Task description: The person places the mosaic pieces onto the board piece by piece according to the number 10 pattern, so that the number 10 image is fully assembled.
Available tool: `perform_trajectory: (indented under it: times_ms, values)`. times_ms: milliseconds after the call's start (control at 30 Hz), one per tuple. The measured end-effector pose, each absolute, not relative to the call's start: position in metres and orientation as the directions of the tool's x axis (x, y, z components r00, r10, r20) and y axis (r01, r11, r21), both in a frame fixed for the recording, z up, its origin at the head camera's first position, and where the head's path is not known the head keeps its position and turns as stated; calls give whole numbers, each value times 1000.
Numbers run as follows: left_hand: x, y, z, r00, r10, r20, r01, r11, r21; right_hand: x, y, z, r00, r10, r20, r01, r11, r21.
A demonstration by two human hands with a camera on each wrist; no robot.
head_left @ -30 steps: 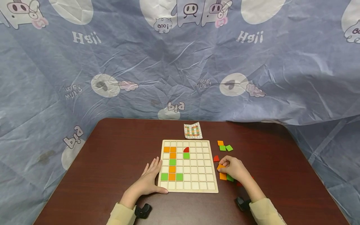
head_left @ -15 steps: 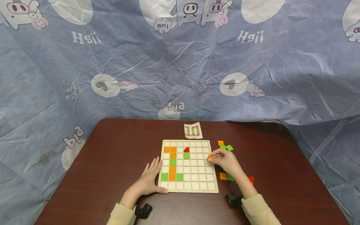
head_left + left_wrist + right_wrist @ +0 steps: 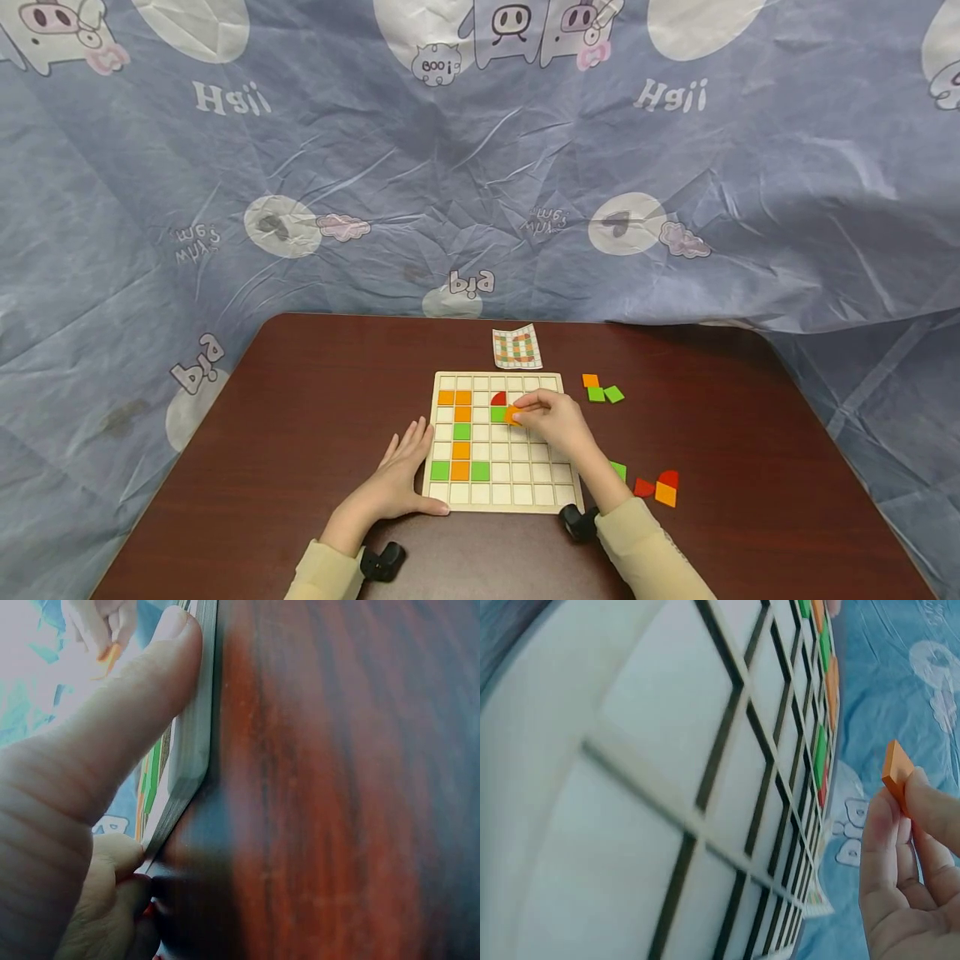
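Note:
A wooden grid board (image 3: 520, 475) lies on the table with orange, green and red tiles set in some of its squares. My right hand (image 3: 558, 422) pinches an orange square tile (image 3: 513, 415) between thumb and fingers, above the board and just right of the green tile (image 3: 498, 414) under the red quarter-round tile (image 3: 498, 399). In the right wrist view the orange tile (image 3: 897, 774) is held apart from the board. My left hand (image 3: 396, 477) rests at the board's left edge, fingers straight and spread, the thumb (image 3: 150, 697) lying along the near edge.
A small pattern card (image 3: 516, 347) lies behind the board. Loose orange and green tiles (image 3: 596, 394) are at the back right. Red quarter-rounds and an orange tile (image 3: 665, 495) lie nearer at the right, with a green tile (image 3: 618, 472) partly behind the right forearm.
My right hand has carried the orange tile left from the loose pieces, over the board's right edge, to near the green tile. The left hand stays in place.

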State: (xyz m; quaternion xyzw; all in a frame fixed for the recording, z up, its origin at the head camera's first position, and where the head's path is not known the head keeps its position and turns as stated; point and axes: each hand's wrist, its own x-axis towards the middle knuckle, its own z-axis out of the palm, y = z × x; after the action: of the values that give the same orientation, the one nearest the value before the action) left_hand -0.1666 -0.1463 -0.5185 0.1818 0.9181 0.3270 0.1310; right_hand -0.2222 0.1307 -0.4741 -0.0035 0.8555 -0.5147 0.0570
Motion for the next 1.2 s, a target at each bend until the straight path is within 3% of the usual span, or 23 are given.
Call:
perform_trajectory:
  times_ms: [600,1200]
  values:
    - [-167,-146,-519,-899,422,-118,252,716,651,-227,109,-483,-979,-189,-74,-67,646,-761]
    - [-167,-145,-518,-902,417,-115,253,723,642,-226,104,-484,-974,-224,-29,-147,729,-668]
